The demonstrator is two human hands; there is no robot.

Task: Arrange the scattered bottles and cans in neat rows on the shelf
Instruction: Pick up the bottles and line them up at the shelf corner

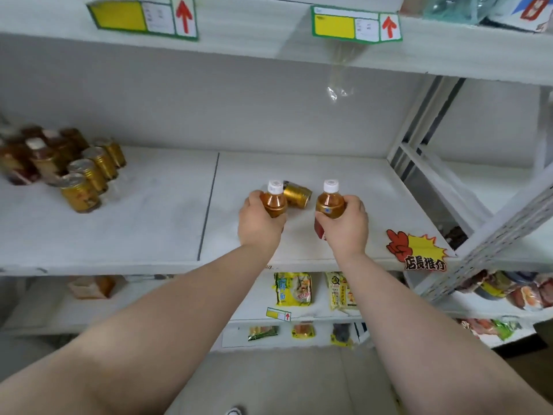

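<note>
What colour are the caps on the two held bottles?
White, on both bottles; head view.

Head camera looks forward and down, close to the shelf (pixel 119 235).

Left amber white-capped plastic bottle (pixel 273 202): lower body hidden in left grip (pixel 259 224). Right amber white-capped plastic bottle (pixel 329 203): same, in right grip (pixel 344 227). Gold metal can (pixel 297 194) on its side: one end behind the left bottle. Brown bottle cluster (pixel 21 157) at shelf's left end: blurred, cut by frame edge. Yellow price tags (pixel 118 16): print unreadable.

The white shelf (pixel 149 223) is carrying a cluster of gold cans and bottles (pixel 74 172) standing at its left, while 1 gold can (pixel 296 194) is lying on its side mid-shelf.
</note>
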